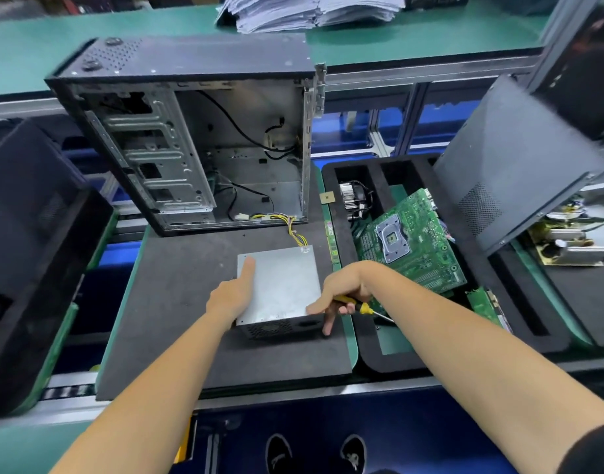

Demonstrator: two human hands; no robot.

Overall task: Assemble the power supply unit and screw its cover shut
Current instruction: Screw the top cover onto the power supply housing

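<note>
Head view, near to far. Nearest the body, two bare forearms reaching onto a black foam mat. Right hand curled round a yellow-handled screwdriver, handle in the palm, shaft pointing right and slightly toward the body, away from the work; forefinger and thumb stretched down, touching the near right corner of the power supply unit. Left hand flat and relaxed, gripping nothing, resting along the unit's left edge with the thumb stretched forward over the grey cover.

Unit lying flat on the mat between both hands, cover up, vented black end facing the body, long axis running away from the body. Yellow-and-black cable bundle leaving the far right corner toward the open computer case standing just beyond. To the right, a black foam tray holding a green motherboard and a heatsink fan.

Relation that matters: screwdriver tip turned outward, so off every screw position; needs swinging back left and down. Right hand nearer the near-right corner, left hand placed to steady. Screw heads on the cover too small to tell, so cannot tell how many are seated.
</note>
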